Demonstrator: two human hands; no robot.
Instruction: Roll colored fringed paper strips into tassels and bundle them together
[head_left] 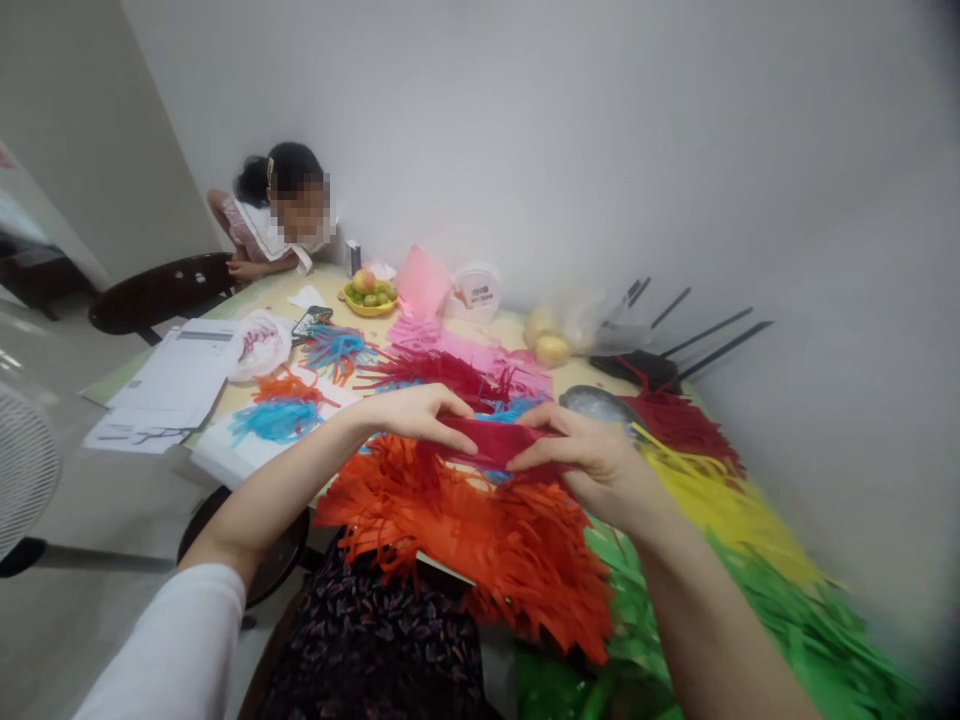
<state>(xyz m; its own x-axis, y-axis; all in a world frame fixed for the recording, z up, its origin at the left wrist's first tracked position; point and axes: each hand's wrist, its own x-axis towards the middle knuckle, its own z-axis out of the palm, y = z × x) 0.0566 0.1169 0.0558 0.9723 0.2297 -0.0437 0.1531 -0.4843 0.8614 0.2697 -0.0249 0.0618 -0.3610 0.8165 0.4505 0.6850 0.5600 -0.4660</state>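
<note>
Nearby, orange fringe point(487, 530), left hand point(424, 412) and right hand point(589, 450) pinching red strip point(492, 442), fruit dish point(367, 309) beyond

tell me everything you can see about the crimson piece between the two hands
The crimson piece looks like a smooth, thin band, perhaps paper or cloth; I can't tell which. It runs roughly level between the left hand and the right hand, which grip it toward its ends, partly hiding them. Orange fringe lies on its near side.
</note>
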